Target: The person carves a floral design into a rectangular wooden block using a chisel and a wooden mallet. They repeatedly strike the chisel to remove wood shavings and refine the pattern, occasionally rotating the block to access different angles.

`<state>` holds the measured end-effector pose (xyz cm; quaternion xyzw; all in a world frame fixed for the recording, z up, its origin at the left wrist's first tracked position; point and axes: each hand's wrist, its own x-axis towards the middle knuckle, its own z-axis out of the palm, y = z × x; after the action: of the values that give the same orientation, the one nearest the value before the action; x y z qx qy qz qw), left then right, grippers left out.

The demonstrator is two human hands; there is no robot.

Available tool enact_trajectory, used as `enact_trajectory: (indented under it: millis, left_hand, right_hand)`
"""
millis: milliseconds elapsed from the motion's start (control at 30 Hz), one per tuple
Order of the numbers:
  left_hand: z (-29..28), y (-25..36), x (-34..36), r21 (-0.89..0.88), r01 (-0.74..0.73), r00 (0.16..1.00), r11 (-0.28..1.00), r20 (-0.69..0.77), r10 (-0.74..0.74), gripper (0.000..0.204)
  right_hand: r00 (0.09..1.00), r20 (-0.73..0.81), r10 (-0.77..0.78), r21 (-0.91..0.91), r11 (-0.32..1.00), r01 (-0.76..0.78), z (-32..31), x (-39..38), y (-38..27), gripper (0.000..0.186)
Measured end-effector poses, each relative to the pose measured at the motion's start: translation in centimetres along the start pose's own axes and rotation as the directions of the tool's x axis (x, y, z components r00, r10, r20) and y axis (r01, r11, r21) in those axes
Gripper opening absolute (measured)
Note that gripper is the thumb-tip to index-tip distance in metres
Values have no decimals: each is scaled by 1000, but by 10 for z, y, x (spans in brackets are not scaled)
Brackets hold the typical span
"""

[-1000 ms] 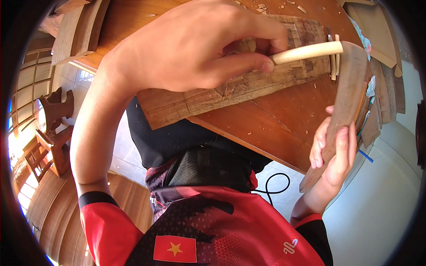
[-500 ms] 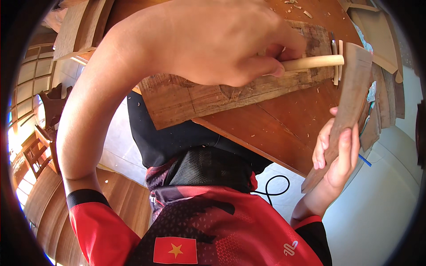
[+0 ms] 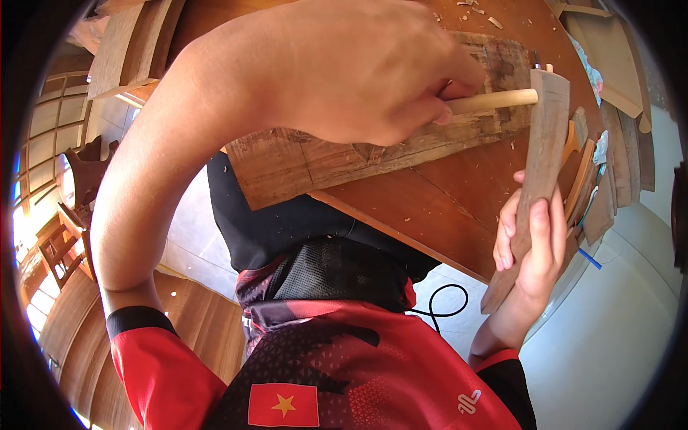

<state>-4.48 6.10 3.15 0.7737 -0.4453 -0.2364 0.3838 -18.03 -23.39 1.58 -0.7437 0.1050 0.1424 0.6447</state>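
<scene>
A pale round wooden handle (image 3: 494,101) is gripped in my left hand (image 3: 387,79), its free end pointing right. Whatever tool it belongs to is hidden behind the hand, over a brown wooden board (image 3: 301,172) with lines and cuts on its face. My right hand (image 3: 529,240) is wrapped around a flat wooden mallet (image 3: 547,136), long like a paddle and held nearly upright. The mallet's upper part meets the handle's end in the picture; I cannot tell whether they touch.
The board lies on a reddish-brown table (image 3: 437,204) strewn with wood chips. Slim tools stick out behind the mallet. Curved wooden pieces (image 3: 582,179) and planks line the right side, near a blue strip (image 3: 589,259). A black cable (image 3: 448,287) loops on the floor.
My right hand has swung the mallet left, uncovering the curved wooden pieces. My left hand and the handle have shifted slightly left.
</scene>
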Motion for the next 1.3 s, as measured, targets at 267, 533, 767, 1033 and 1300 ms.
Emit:
enact_trajectory:
  millis: [267, 533, 767, 1033, 1300]
  left_hand:
    - [9, -1, -4, 99, -18, 999, 995, -33, 21, 24]
    - [5, 5, -3, 102, -4, 1000, 995, -2, 4, 25]
    - [38, -18, -1, 316, -68, 946, 946, -282, 162, 17]
    - [40, -26, -41, 134, 128, 891, 983, -451, -55, 17]
    - [59, -10, -61, -188, 107, 581, 976, -785, -215, 18]
  right_hand:
    - [1000, -22, 6, -36, 999, -7, 3, 2, 2, 43]
    - [998, -64, -21, 78, 997, 26, 3, 8, 1, 44]
    - [1000, 25, 12, 44, 999, -13, 2, 7, 1, 42]
    - [1000, 10, -15, 15, 1000, 15, 7, 4, -6, 33]
    - [955, 191, -226, -144, 956, 255, 55, 10, -20, 47]
